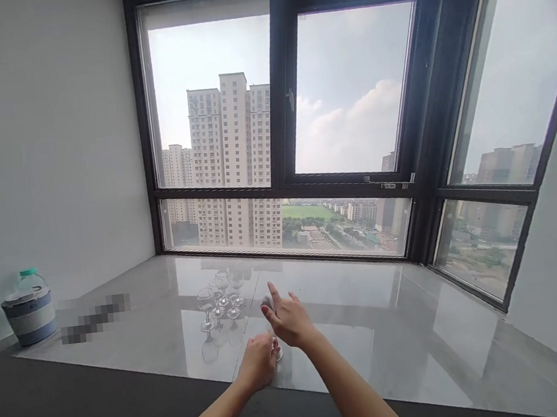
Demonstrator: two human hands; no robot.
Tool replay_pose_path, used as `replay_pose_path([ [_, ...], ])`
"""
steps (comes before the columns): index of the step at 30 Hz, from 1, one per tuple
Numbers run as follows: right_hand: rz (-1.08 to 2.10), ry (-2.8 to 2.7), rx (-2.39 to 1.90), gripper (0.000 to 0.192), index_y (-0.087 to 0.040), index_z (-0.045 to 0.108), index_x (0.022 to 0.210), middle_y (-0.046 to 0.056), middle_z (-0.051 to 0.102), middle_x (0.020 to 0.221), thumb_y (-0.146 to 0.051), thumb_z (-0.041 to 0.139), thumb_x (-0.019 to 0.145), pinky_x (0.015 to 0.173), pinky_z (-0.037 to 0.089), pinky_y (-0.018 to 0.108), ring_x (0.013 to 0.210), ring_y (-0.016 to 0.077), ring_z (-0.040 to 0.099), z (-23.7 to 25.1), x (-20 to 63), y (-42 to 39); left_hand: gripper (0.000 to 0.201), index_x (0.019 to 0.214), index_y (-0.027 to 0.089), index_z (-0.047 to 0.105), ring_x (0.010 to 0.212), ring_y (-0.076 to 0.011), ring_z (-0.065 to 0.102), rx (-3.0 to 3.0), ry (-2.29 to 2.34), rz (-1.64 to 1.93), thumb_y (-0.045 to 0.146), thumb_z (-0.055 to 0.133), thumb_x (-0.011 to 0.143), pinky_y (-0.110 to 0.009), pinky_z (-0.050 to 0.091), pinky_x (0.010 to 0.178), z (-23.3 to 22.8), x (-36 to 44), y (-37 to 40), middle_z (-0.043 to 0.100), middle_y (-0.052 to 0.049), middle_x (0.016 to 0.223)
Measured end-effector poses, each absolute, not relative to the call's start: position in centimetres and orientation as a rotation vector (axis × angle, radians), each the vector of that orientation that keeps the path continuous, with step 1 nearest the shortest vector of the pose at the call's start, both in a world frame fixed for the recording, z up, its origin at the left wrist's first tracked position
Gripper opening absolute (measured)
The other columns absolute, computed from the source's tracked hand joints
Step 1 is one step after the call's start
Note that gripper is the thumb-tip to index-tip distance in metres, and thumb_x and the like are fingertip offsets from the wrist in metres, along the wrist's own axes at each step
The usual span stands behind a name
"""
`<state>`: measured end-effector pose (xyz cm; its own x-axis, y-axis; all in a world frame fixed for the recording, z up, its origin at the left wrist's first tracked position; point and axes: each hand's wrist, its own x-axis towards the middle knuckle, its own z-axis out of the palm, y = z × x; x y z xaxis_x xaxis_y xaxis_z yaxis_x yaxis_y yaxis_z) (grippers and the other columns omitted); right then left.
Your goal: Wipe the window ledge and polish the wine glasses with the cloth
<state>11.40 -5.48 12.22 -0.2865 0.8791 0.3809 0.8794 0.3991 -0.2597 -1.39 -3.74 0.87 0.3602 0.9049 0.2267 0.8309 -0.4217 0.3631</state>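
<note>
My left hand (261,361) is closed around the stem of a wine glass (280,353), whose round foot shows just above the front edge of the ledge. Over the top of that glass is my right hand (290,317), index finger stretched forward and thumb bent in. Between thumb and index finger shows a small grey patch (267,302), too small to name. My hands hide most of the glass's bowl. Left of them, several clear stemmed glasses (206,302) stand upright in a close group.
The glossy tiled window ledge (351,333) reflects the windows. At its left end stands a blue-and-white bucket (30,321) with a green-capped clear bottle (30,280) at it. A blurred-out patch (95,318) lies beside the bucket. Dark-framed windows (301,186) rise behind.
</note>
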Motion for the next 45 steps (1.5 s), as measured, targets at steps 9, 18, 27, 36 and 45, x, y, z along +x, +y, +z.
replay_pose_path([
  [9, 0.119, -2.244, -1.642, 0.066, -0.012, 0.010, 0.153, 0.012, 0.071, 0.102, -0.049, 0.015, 0.098, 0.109, 0.017, 0.045, 0.109, 0.0217, 0.060, 12.7, 10.2, -5.5, 0.024, 0.108, 0.019, 0.059, 0.108, -0.0227, 0.057, 2.438, 1.582, 0.584, 0.025, 0.043, 0.090, -0.032, 0.034, 0.089, 0.6, -1.3, -3.5, 0.065, -0.010, 0.109],
  [18, 0.135, -2.194, -1.754, 0.072, -0.013, 0.024, 0.151, 0.016, 0.067, 0.115, -0.057, 0.012, 0.095, 0.101, 0.031, 0.043, 0.118, 0.0285, 0.054, 12.9, 9.1, -4.6, 0.022, 0.102, 0.019, 0.061, 0.102, -0.0230, 0.059, 2.442, 1.606, 0.612, 0.024, 0.042, 0.091, -0.033, 0.036, 0.087, 0.8, -1.2, -3.7, 0.065, -0.010, 0.106],
  [27, 0.130, -2.167, -1.832, 0.076, -0.013, 0.031, 0.147, 0.018, 0.064, 0.118, -0.061, 0.008, 0.094, 0.087, 0.042, 0.041, 0.112, 0.0295, 0.057, 12.8, 8.3, -4.1, 0.022, 0.100, 0.019, 0.060, 0.101, -0.0231, 0.059, 2.409, 1.640, 0.603, 0.023, 0.041, 0.091, -0.033, 0.037, 0.086, 1.0, -1.2, -3.7, 0.065, -0.010, 0.105],
  [36, 0.051, -2.117, -1.849, 0.070, -0.014, 0.040, 0.141, 0.017, 0.067, 0.112, -0.055, 0.006, 0.096, 0.083, 0.042, 0.039, 0.105, 0.0289, 0.061, 12.2, 7.7, -3.9, 0.024, 0.100, 0.018, 0.061, 0.097, -0.0236, 0.059, 2.467, 1.663, 0.641, 0.025, 0.040, 0.091, -0.034, 0.038, 0.084, 0.1, -1.3, -3.3, 0.065, -0.011, 0.101],
  [45, -0.057, -2.086, -1.842, 0.067, -0.014, 0.032, 0.147, 0.017, 0.069, 0.105, -0.051, 0.005, 0.097, 0.078, 0.042, 0.036, 0.098, 0.0278, 0.064, 11.4, 7.7, -3.9, 0.027, 0.101, 0.016, 0.063, 0.100, -0.0246, 0.059, 2.461, 1.678, 0.601, 0.026, 0.039, 0.092, -0.035, 0.038, 0.086, 0.6, -1.1, -3.7, 0.065, -0.013, 0.103],
])
